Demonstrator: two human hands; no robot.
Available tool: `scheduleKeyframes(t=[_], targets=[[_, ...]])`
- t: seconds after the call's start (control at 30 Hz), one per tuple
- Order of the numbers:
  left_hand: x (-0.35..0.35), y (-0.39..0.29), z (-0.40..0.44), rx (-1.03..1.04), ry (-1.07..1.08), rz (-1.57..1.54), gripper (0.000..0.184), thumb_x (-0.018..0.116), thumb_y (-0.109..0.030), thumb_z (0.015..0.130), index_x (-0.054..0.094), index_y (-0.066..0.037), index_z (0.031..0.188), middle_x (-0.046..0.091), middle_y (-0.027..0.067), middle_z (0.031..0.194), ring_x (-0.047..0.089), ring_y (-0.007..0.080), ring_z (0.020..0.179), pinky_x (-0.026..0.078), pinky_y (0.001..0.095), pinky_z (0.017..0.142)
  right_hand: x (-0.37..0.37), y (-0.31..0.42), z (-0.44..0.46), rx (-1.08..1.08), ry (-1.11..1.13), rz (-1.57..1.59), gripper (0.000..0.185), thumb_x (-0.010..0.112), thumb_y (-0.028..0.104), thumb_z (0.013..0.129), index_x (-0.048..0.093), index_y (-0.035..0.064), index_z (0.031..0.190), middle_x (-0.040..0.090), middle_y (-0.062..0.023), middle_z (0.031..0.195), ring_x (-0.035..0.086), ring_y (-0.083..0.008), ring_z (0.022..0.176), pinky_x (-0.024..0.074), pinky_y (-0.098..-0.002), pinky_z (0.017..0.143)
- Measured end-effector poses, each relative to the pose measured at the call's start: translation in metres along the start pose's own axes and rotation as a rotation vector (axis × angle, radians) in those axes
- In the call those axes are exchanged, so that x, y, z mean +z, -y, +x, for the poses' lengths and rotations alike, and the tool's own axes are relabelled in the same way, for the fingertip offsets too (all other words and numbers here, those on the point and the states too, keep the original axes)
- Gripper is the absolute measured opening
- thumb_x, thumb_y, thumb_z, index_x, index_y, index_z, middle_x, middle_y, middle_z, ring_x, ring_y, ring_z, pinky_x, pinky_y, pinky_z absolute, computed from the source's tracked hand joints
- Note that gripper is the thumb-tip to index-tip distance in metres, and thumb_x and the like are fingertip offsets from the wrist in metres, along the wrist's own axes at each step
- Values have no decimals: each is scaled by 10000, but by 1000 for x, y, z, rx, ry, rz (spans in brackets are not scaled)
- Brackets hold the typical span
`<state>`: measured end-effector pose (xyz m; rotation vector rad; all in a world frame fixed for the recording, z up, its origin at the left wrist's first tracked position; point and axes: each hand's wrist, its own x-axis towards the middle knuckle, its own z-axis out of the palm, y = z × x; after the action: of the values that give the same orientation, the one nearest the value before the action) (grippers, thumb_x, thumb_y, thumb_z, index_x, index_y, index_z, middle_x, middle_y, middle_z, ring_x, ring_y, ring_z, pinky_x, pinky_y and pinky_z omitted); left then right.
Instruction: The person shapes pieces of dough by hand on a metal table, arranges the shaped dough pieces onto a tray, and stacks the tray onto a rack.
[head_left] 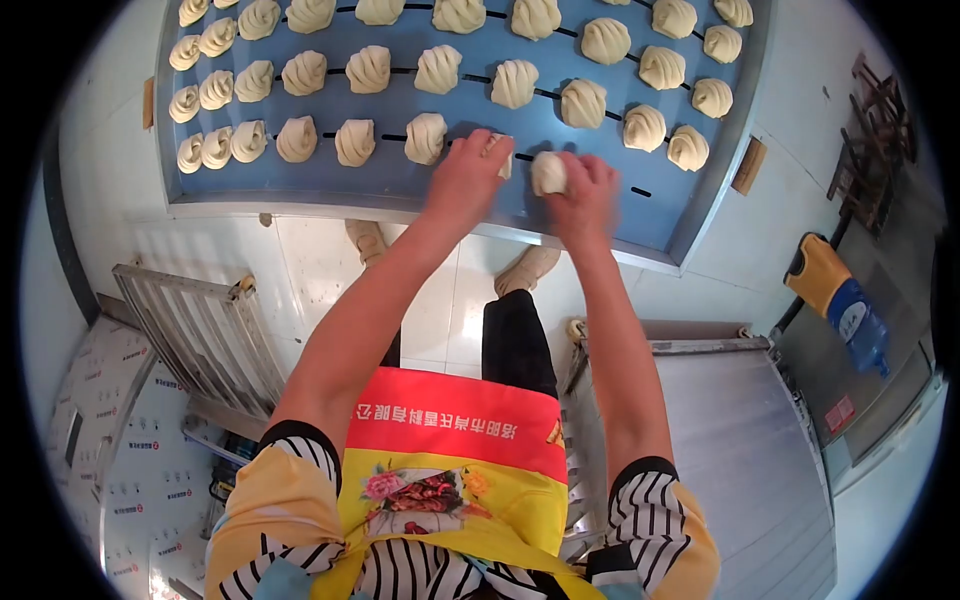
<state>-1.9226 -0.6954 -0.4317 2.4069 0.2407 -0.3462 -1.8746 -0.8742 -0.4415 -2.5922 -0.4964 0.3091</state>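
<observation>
Both of my hands are at the front edge of a blue slotted tray (330, 185) with a metal rim. My left hand (468, 175) is closed around a twisted dough bun (505, 160), which shows only in part past the fingers. Just right of it, my right hand (588, 195) grips another pale dough bun (549, 174) between thumb and fingers; this hand is slightly blurred. Rows of similar twisted buns cover the tray behind my hands. The nearest are a bun (426, 138) left of my left hand and a bun (583, 103) behind my right hand.
A metal rack (205, 325) stands low at left. On the right is a metal-topped table (740, 430). A blue and yellow plastic bottle (845, 305) lies farther right, near stacked dark stools (875, 145). My shoes (527, 268) are below the tray's front edge.
</observation>
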Motion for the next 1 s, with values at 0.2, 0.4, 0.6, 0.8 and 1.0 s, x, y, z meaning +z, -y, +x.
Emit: scheduleKeyframes(t=[0.2, 0.4, 0.6, 0.8, 1.0], targets=[[5, 5, -1, 76, -37, 39, 528, 703, -23, 689, 544, -124, 1182, 535, 76, 1168, 539, 296, 1006, 485, 385, 825, -4, -8, -3, 73, 22, -109, 584, 812, 160, 595, 593, 215, 1134, 535, -49, 1031, 484, -297, 958, 476, -399, 764], [-24, -53, 0, 245, -195, 379, 604, 696, -109, 711, 515, -172, 1284, 489, 75, 1312, 477, 276, 1166, 484, 350, 868, -13, -6, -4, 127, 7, 41, 657, 823, 133, 580, 559, 157, 1181, 517, -86, 1142, 485, -323, 1048, 473, -392, 842], [57, -59, 20, 251, 14, 177, 594, 675, -140, 737, 493, -128, 1302, 453, 70, 1361, 432, 263, 1229, 498, 348, 877, -27, -51, -32, 238, 82, 237, 689, 802, 56, 613, 519, 75, 1240, 486, -138, 1243, 487, -340, 1115, 434, -398, 934], [67, -49, 19, 375, -88, 217, 445, 578, -123, 813, 542, -126, 1256, 494, 36, 1328, 474, 220, 1198, 529, 319, 829, -36, -65, -22, 170, -72, 150, 689, 789, 35, 617, 529, 77, 1253, 504, -149, 1223, 496, -337, 1092, 426, -401, 943], [59, -52, 26, 412, -70, 181, 425, 551, -98, 797, 567, -103, 1221, 524, 66, 1287, 498, 254, 1171, 529, 326, 839, -27, -72, -12, 123, -51, 104, 747, 804, 56, 593, 507, 89, 1277, 508, -142, 1231, 481, -344, 1083, 429, -401, 929]])
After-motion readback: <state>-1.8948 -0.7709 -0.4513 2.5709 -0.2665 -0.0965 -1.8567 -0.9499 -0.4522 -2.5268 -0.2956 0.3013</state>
